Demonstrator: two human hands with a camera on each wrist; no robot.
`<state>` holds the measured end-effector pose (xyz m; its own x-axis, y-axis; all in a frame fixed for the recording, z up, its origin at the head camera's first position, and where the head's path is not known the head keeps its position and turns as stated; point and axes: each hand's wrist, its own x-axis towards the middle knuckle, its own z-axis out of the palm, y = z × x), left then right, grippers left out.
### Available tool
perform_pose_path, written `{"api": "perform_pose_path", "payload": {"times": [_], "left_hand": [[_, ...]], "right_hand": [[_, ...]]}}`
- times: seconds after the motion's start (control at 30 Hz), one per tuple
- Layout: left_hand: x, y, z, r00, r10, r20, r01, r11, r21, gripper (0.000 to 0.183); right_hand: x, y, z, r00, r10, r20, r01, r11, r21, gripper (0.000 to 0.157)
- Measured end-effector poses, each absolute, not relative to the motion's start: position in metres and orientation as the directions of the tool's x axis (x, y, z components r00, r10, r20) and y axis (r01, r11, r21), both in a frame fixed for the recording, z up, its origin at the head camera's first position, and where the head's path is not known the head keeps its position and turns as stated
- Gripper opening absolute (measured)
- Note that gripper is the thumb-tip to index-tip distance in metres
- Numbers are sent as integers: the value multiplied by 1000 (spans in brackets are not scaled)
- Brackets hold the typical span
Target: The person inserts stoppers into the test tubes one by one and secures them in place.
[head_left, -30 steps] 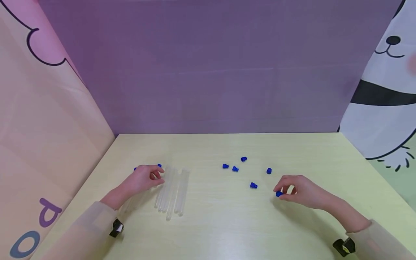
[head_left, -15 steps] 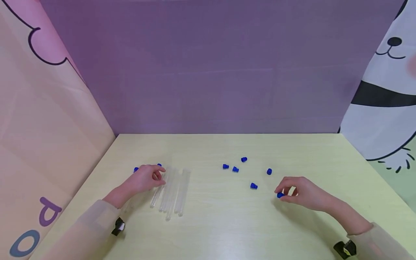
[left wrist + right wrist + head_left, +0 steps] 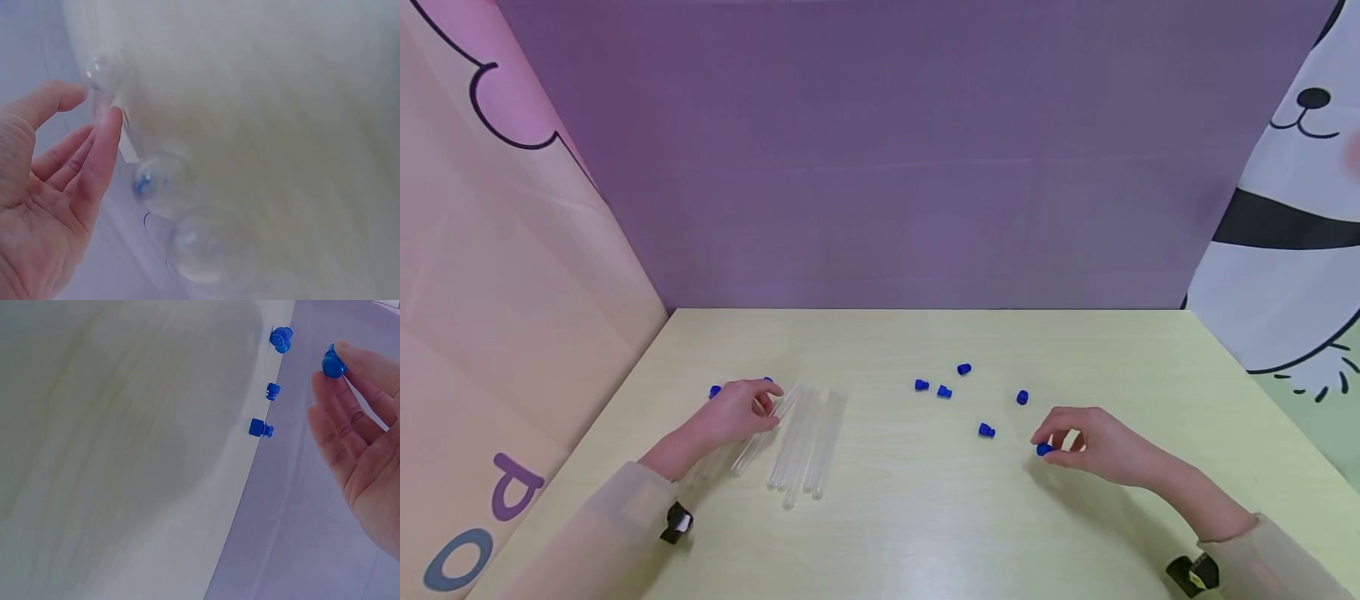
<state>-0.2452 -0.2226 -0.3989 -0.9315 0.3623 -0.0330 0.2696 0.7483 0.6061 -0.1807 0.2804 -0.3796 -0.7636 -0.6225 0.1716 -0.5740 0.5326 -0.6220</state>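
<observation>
In the head view my left hand (image 3: 733,410) is at the left of a row of clear test tubes (image 3: 816,442). Its thumb and index finger pinch the leftmost test tube (image 3: 752,448), which slants away from the others. The left wrist view shows that tube's rounded end (image 3: 102,67) beside the thumb and index fingertips. On the right, my right hand (image 3: 1097,444) pinches a small blue stopper (image 3: 1043,449) between thumb and fingertips, over the table. In the right wrist view the held stopper (image 3: 334,362) shows its round top, and the other fingers are loosely bent.
Several blue stoppers (image 3: 987,431) lie scattered between the hands. Two more, including one stopper (image 3: 715,391), lie behind my left hand, partly covered by it. A purple backdrop (image 3: 925,167) rises behind the table (image 3: 910,517), with printed cloth panels at both sides.
The leftmost tube's lower end has swung left, away from the row, and the tube now slants at my left fingertips. My right hand stays nearly still with the stopper.
</observation>
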Motion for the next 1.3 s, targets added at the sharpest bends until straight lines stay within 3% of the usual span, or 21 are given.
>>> {"api": "perform_pose_path", "payload": {"times": [0.37,0.57,0.87,1.3], "left_hand": [[-238,-227,-387,-929,360,88,342,742,577,33],[-230,-224,-379,-916,371,150,379,688,619,30],[-218,-214,-371,-901,390,192,410,618,670,25],[-213,-195,-366,-868,465,172,432,538,724,23]], "right_hand": [[-182,277,-378,-763,-615,200,-591,537,-602,20],[-186,273,-376,-733,-636,241,-635,513,-578,24],[-193,266,-375,-706,-646,290,-655,440,-615,18],[-200,250,-372,-713,-618,333,-669,454,-588,26]]}}
